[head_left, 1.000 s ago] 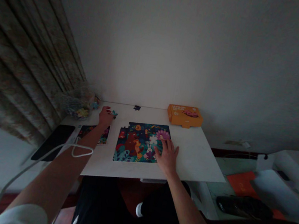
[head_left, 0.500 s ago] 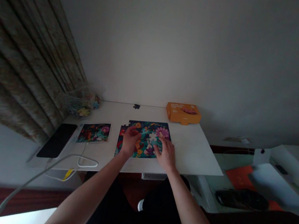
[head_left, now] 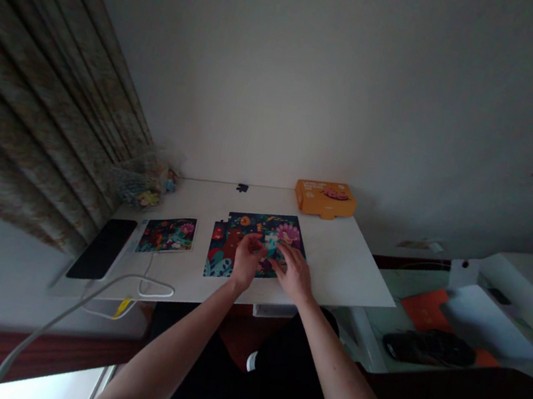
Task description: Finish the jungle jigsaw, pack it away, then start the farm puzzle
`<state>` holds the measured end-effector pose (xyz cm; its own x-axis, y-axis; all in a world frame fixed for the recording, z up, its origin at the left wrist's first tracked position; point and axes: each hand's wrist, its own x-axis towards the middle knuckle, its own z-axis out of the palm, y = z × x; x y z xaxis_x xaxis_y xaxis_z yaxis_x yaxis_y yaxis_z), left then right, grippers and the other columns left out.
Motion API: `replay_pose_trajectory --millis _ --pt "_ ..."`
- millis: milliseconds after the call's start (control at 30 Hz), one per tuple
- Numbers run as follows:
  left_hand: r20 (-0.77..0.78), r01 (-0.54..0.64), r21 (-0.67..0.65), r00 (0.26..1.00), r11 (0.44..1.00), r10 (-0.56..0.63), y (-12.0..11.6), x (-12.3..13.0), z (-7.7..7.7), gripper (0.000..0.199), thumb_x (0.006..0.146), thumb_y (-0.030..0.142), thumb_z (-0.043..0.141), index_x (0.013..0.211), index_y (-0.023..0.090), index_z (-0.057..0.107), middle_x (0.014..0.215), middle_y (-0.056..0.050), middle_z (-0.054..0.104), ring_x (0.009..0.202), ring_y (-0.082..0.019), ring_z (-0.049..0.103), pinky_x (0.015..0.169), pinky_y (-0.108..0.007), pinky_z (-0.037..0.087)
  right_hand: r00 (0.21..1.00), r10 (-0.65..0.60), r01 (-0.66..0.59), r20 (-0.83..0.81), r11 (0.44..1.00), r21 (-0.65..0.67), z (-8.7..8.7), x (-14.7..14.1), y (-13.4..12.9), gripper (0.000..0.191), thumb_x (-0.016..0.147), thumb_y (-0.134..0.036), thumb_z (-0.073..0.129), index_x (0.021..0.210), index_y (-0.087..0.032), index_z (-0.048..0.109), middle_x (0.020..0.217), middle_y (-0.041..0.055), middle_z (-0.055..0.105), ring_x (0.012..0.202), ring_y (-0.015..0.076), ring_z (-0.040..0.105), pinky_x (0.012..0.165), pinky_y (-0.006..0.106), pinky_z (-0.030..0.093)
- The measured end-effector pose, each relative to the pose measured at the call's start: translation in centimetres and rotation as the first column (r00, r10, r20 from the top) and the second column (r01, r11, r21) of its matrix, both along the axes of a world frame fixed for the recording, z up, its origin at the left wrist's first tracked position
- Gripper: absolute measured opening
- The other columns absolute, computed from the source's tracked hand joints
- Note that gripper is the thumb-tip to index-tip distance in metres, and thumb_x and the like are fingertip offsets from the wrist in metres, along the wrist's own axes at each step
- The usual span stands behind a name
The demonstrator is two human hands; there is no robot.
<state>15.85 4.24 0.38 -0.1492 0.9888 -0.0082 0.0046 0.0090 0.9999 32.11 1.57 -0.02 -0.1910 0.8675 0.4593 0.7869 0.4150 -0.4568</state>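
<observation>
1 puzzle (head_left: 262,224): on table (head_left: 337,265), 5 o'clock from loose piece (head_left: 242,187)
Left hand (head_left: 245,265): fingers curled over puzzle; can't tell if holding anything
Right hand (head_left: 295,275): half-spread at puzzle's 4 o'clock
Since 0.5 s ago: left hand shifted towards 3 o'clock

Dim light leaves the wall (head_left: 283,94) palest mid-view, the curtain (head_left: 38,76) shadowed, and the box lettering (head_left: 315,186) soft.
</observation>
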Motion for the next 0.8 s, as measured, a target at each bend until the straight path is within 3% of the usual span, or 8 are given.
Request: replay_pose_trajectory --millis 167,267,400,467,533,800 --pt "-0.073 0.023 0.075 0.997 0.997 -0.017 -0.1 -0.8 -0.6 0.031 0.086 0.024 0.068 0.117 0.022 0.062 0.1 -0.005 0.067 0.088 -0.018 0.068 0.079 -0.03 0.058 1.0 -0.02 0.02 -0.022 1.0 0.013 -0.1 0.2 0.0 0.043 0.103 -0.04 0.055 0.142 -0.023 0.06 0.133 0.012 0.07 0.121 0.0275 0.066 0.105 0.044 0.054" --pt "-0.292 0.074 0.213 0.956 0.974 -0.009 -0.5 -3.0 -0.9 0.025 0.092 0.025 0.062 0.117 0.022 0.064 0.108 -0.008 0.068 0.1 -0.021 0.068 0.089 -0.035 0.057 0.998 -0.053 0.055 -0.036 0.996 0.068 -0.2 0.4 0.0 0.043 0.104 -0.042 0.054 0.141 -0.021 0.06 0.132 0.0128 0.071 0.119 0.0275 0.067 0.104 0.044 0.054" --pt "-0.666 0.327 0.294 0.744 0.898 -0.053 -1.6 -6.5 -0.9 0.021 0.094 0.022 0.06 0.111 0.025 0.07 0.122 -0.011 0.068 0.118 -0.027 0.065 0.106 -0.045 0.051 0.996 -0.078 0.081 -0.032 0.993 0.081 -0.3 0.5 0.1 0.042 0.105 -0.044 0.052 0.138 -0.02 0.061 0.133 0.0127 0.07 0.118 0.0274 0.067 0.104 0.043 0.054" --pt "-0.779 0.424 0.27 0.624 0.864 -0.063 -2.2 -7.5 -0.7 0.021 0.095 0.024 0.062 0.113 0.027 0.072 0.125 -0.011 0.069 0.125 -0.03 0.062 0.112 -0.049 0.046 0.996 -0.09 0.091 -0.027 0.994 0.061 -0.4 0.5 0.1 0.04 0.105 -0.043 0.053 0.138 -0.021 0.061 0.133 0.0126 0.07 0.119 0.0278 0.067 0.104 0.044 0.054" --pt "-0.834 0.463 0.244 0.549 0.852 -0.059 -2.7 -7.8 -0.6 0.024 0.096 0.028 0.062 0.117 0.029 0.073 0.124 -0.012 0.07 0.125 -0.03 0.062 0.115 -0.05 0.044 0.995 -0.098 0.1 -0.03 0.994 0.046 -0.5 0.5 0.1 0.041 0.104 -0.042 0.054 0.139 -0.022 0.061 0.134 0.0126 0.07 0.119 0.0282 0.067 0.104 0.045 0.054" --pt "-0.84 0.444 0.237 0.541 0.864 -0.048 -2.9 -7.5 -0.5 0.027 0.098 0.03 0.06 0.121 0.028 0.072 0.122 -0.011 0.071 0.121 -0.028 0.063 0.116 -0.049 0.043 0.99 -0.136 0.137 -0.026 0.99 0.031 -0.2 0.5 0.0 0.04 0.104 -0.038 0.054 0.141 -0.024 0.06 0.135 0.0119 0.069 0.119 0.0285 0.067 0.103 0.046 0.054"
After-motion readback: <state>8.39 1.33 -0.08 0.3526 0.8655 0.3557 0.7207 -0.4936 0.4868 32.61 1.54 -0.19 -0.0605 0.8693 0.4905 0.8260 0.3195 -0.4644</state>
